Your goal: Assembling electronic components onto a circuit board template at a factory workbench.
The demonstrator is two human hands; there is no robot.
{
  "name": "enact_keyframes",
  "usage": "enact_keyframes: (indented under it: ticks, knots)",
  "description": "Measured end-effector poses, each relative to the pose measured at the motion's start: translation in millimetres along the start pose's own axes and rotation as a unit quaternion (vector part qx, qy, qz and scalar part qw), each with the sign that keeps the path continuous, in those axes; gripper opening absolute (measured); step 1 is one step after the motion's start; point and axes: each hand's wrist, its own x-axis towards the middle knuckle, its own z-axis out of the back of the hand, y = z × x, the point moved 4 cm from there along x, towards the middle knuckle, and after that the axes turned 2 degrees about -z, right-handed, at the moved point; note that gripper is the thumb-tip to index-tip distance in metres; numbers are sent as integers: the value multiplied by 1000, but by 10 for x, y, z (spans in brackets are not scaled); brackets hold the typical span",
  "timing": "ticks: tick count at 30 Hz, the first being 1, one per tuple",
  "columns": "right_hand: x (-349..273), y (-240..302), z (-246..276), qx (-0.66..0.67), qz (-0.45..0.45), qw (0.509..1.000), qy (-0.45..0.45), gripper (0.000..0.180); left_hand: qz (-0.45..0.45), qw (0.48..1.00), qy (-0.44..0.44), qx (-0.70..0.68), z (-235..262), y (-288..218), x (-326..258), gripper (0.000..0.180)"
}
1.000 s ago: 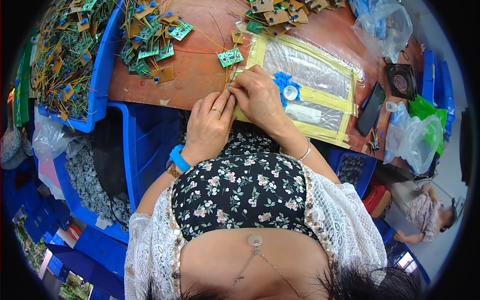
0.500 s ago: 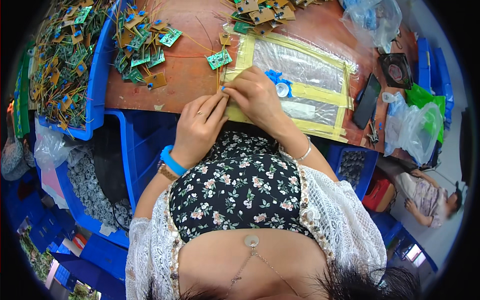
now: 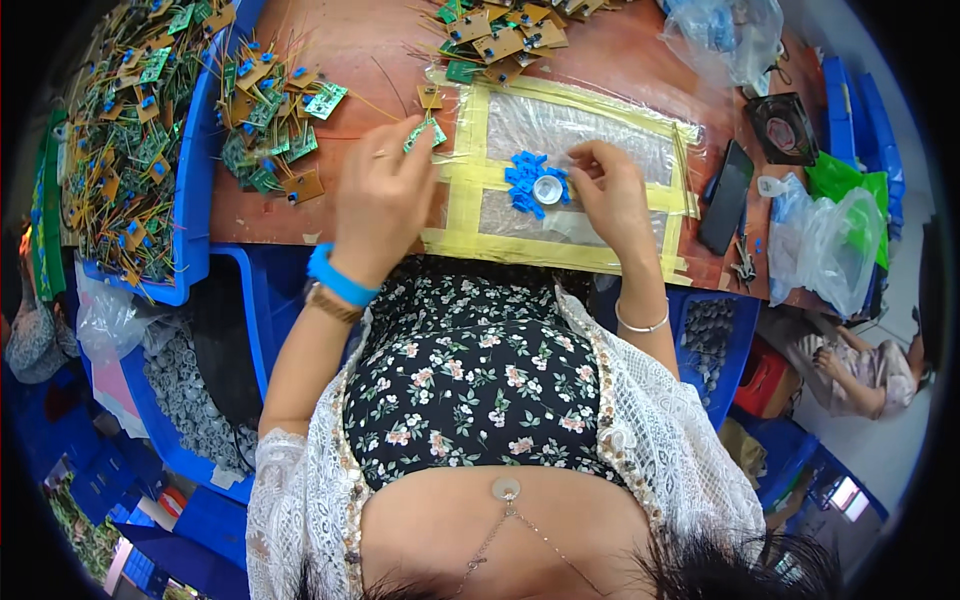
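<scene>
My left hand (image 3: 385, 195) is over the table's near left part, its fingertips at the left edge of a small green circuit board (image 3: 428, 135). The fingers are smeared and partly hidden, so I cannot tell whether they grip anything. A small brown board (image 3: 429, 97) with thin wires lies just beyond the green one. My right hand (image 3: 612, 195) is at the right of a small heap of blue plastic pieces (image 3: 523, 180), thumb and forefinger bent and apart, nothing visible between them. Among the blue pieces sits a round white cap (image 3: 547, 190).
Clear film bordered with yellow tape (image 3: 470, 165) covers part of the reddish table (image 3: 310, 222). Wired boards (image 3: 270, 110) are heaped at left beside a full blue bin (image 3: 190, 215). At right are a black phone (image 3: 725, 195), keys (image 3: 743, 265), a small fan (image 3: 783, 130) and plastic bags (image 3: 835, 240).
My hands were together at the table's near edge, fingers pinched around a small blue piece. They have parted, the left toward the green board, the right toward the blue heap.
</scene>
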Motion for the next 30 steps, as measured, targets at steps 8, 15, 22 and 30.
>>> enact_keyframes:
  ticks: [8, 15, 22, 30]
  knots:
    - [242, 104, -251, 45, 80, 994, -55, 15, 14, 999, -30, -41, -170, 52, -16, 33]
    - [220, 358, -157, -7, 152, 987, -58, 14, -18, 993, 43, -109, 30, -316, -350, 37]
    - [278, 560, -306, -99, 276, 955, -47, 16, -26, 991, 111, -65, -73, -338, -386, 41]
    - [100, 781, -444, -29, 272, 960, -51, 11, -26, 995, 98, 0, -83, -448, -414, 38]
